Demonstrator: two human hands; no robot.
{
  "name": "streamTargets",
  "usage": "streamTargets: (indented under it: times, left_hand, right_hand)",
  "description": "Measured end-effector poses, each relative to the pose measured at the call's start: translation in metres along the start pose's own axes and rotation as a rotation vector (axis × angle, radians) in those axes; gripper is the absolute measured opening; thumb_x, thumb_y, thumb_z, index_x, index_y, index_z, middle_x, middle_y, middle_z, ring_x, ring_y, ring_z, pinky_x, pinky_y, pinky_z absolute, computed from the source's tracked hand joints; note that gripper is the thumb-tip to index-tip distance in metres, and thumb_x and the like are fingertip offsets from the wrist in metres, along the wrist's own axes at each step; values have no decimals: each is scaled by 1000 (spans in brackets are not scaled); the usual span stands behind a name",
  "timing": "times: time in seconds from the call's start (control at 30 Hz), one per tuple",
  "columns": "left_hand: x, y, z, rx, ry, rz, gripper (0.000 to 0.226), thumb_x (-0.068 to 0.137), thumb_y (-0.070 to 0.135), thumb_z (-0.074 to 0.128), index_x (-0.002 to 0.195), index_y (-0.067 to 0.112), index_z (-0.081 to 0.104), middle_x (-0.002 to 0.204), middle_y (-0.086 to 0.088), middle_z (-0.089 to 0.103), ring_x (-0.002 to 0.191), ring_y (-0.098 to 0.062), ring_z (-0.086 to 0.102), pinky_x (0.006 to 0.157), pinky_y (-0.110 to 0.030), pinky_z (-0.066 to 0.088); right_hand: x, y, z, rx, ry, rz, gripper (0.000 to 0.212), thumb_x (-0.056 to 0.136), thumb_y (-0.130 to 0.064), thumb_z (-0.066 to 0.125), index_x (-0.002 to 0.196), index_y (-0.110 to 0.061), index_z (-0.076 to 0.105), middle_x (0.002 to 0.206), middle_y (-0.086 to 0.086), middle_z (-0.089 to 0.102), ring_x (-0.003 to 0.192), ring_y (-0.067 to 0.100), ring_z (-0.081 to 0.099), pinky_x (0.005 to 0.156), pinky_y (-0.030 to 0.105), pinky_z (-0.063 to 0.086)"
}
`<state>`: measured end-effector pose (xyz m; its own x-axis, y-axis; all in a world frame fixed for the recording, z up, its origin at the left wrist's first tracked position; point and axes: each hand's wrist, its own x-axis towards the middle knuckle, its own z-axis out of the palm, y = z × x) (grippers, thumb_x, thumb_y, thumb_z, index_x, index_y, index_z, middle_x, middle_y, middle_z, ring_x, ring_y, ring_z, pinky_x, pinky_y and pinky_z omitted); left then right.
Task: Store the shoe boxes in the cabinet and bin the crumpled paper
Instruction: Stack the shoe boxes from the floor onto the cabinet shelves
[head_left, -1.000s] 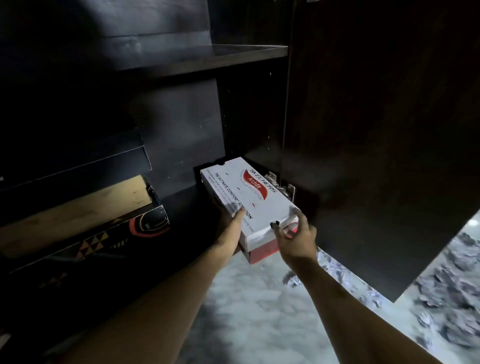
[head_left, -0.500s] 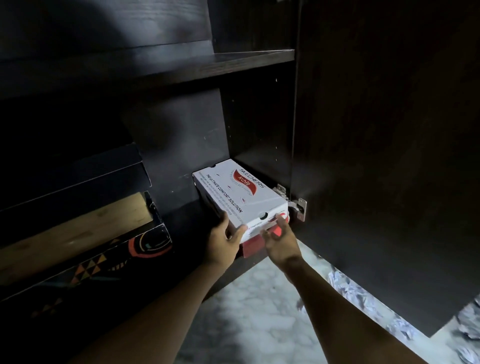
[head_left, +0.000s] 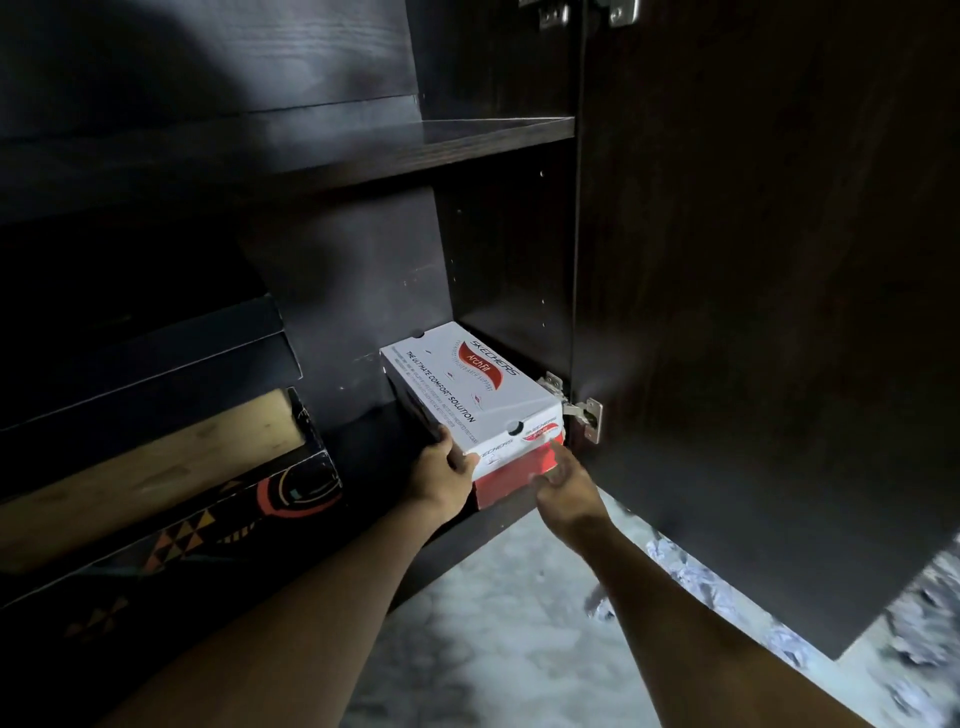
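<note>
I am looking into a dark wood cabinet that stands on a pale marbled floor, with its door swung open on my right.

The white shoe box, its lid printed in red and black and its lower part red, sits flat on the cabinet's bottom board. It is pushed into the right-hand corner, long side running back toward the rear panel, and its near end sits close to the front edge.

My left hand grips the box at its near left corner. The thumb lies over the edge of the lid and the fingers curl round the dark left side.

My right hand is at the red near end of the box, with the fingers bent and pointing up against it. That hand is blurred, so I cannot tell whether the fingers pinch the box or only lie on it.

Just beside the box's right near corner, a metal hinge joins the door to the cabinet's side wall. A shelf runs across well above the box.

In the left half of the cabinet a patterned box with orange triangles and a red curve on its side lies low, with dark boxes stacked above it.

Crumpled paper lies on the floor under the lower edge of the open door, with more pieces scattered farther right.
</note>
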<state>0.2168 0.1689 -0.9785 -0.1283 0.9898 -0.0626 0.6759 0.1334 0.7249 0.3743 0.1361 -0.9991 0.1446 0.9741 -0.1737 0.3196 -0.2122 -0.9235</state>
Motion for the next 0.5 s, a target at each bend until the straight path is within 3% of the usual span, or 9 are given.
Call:
streamTargets:
  times: [0.07,0.13,0.23,0.3,0.37,0.43,0.5]
  left_hand:
    - [-6,12,-4,5,-61,-41,57,93,30,60,142,6,43,122,-10,62,120,-29,57,100,-30,46]
    - [-12,23,-7,-4,-115,-51,69,84,42,64,143,12,42,133,-8,58,122,-29,56,104,-37,46]
    - [-31,45,-13,1,-124,3,55,87,34,67,133,10,51,133,-6,59,121,-27,57,103,-37,46]
    - [-48,64,-22,36,-126,54,45,90,30,65,129,10,55,131,-5,59,120,-27,56,100,-33,47]
    - [-70,84,-32,55,-123,127,44,91,32,63,129,11,57,130,-6,60,119,-27,57,95,-30,48]
    - [-97,101,-39,61,-156,222,47,93,36,61,133,11,55,133,-6,59,121,-27,55,93,-27,43]
    - [-128,115,-40,32,-231,337,49,95,36,58,137,13,51,137,-6,57,126,-25,52,100,-27,41]
  right_hand:
    - [-14,-8,-14,8,48,-10,47,95,-16,54,141,-18,47,129,7,62,121,27,58,104,36,44]
    - [-29,-14,-28,20,90,-26,46,96,-16,55,141,-15,48,131,4,61,123,23,56,104,30,41]
    - [-55,-22,-54,-46,139,-58,43,97,-16,55,140,-17,50,117,-2,61,111,15,58,90,19,39]
    - [-77,-24,-73,-77,159,-59,41,96,-15,55,137,-17,52,117,-4,63,108,12,59,90,20,41]
    - [-103,-26,-93,-150,151,-37,45,96,-13,55,141,-17,47,132,1,60,111,11,56,92,20,41]
    - [-136,-32,-113,-290,176,-34,47,97,-17,54,143,-20,46,140,4,54,120,17,54,95,22,40]
    - [-171,-38,-132,-461,277,-55,43,97,-24,52,140,-21,49,138,8,56,124,25,54,100,29,41]
